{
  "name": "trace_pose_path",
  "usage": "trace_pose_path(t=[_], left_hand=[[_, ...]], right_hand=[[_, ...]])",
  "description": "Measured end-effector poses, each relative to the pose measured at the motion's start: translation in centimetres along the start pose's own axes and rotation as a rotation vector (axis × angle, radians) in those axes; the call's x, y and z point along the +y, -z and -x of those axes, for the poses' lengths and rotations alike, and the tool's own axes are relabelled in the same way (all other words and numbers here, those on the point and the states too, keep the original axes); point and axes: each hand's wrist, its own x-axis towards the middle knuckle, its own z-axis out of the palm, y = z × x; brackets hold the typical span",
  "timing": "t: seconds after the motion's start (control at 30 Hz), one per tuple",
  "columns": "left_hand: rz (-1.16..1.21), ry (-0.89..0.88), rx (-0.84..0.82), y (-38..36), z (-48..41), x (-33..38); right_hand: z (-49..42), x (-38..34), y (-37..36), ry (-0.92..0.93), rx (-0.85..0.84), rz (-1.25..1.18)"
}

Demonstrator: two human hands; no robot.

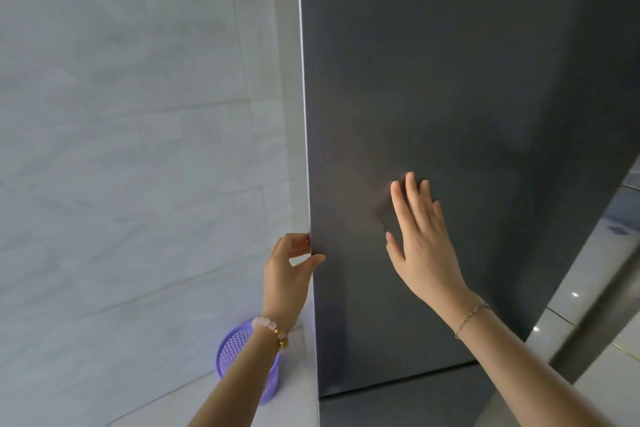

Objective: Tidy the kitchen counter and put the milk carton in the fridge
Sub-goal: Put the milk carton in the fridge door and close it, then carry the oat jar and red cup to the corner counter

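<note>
A tall dark grey fridge door (450, 80) fills the middle and right of the head view. My left hand (289, 270) pinches the door's left edge, fingers curled behind it and thumb on the front. My right hand (420, 236) lies flat on the door face with fingers spread and holds nothing. A lower fridge door (398, 406) shows beneath it. No milk carton is in view.
A pale tiled wall (138, 149) stands to the left of the fridge. A purple perforated basket (242, 357) sits on the floor by the fridge's left side, behind my left forearm. Glossy light floor tiles (595, 288) show at the right.
</note>
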Motion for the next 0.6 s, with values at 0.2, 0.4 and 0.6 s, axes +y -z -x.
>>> trace_pose_path(t=[0.2,0.4,0.6], left_hand=[[0.031,0.005,-0.050,0.3,0.5,-0.4],[-0.044,0.206,-0.201,3.0,4.7,-3.6],[-0.040,0.698,-0.113,3.6,20.3,-12.0]], right_hand=[[0.9,-1.1,0.0,-0.008,0.089,-0.207],[7.8,-4.9,-2.3,-0.072,-0.296,-0.591],[20.0,-5.1,-8.7,-0.255,-1.167,-0.739]])
